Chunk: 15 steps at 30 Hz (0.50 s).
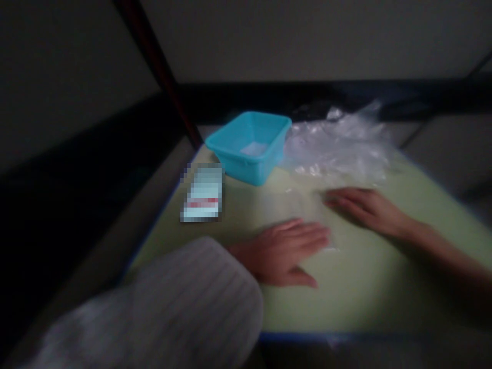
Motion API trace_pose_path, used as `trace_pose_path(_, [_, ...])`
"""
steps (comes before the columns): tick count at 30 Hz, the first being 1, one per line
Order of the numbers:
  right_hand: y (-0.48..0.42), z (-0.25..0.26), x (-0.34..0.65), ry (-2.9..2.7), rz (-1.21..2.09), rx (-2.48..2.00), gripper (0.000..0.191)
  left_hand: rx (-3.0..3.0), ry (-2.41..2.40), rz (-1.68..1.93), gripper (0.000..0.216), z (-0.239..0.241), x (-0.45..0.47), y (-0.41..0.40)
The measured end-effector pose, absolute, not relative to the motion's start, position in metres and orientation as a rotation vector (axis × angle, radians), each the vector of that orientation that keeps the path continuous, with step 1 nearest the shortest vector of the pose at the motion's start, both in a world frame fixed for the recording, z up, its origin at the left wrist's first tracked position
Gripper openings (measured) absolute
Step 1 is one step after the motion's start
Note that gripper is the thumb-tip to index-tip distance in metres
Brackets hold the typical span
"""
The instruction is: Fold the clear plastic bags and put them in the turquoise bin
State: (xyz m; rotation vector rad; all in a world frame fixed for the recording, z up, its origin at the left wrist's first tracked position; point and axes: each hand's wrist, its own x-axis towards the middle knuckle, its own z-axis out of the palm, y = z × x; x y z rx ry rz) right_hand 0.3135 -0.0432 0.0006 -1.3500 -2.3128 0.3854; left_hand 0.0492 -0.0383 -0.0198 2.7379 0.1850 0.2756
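A thin clear plastic bag (282,204) lies flat on the table, its outline faint and blurred. My left hand (286,253) rests palm down across its near part, fingers stretched to the right and thumb apart. To the right, my right hand (357,205) lies low over the table, thumb and fingers brought together at the bag's right edge. Its fingertips are blurred, and they seem to pinch the plastic there. A light grey striped sleeve (200,302) covers my left forearm.
A blue plastic basin (261,171) with something whitish inside stands at the back. Right of it is a crumpled heap of clear plastic (342,146). A pixelated phone-like object (203,192) lies at the left. The yellowish table (300,312) has a blue edge; a wall rises behind.
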Motion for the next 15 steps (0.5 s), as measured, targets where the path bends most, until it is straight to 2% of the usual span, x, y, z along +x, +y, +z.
trace_pose_path(8, [-0.0406, -0.0047, 0.315, -2.351, 0.241, -1.289, 0.033, 2.795, 0.136, 0.22, 0.07, -0.0231, 0.0498, -0.0363])
trace_pose_path(15, [-0.0413, -0.0081, 0.3123, -2.555, 0.191, -1.008, 0.032, 2.797, 0.137, 0.296, 0.069, -0.026, 0.0498, -0.0377])
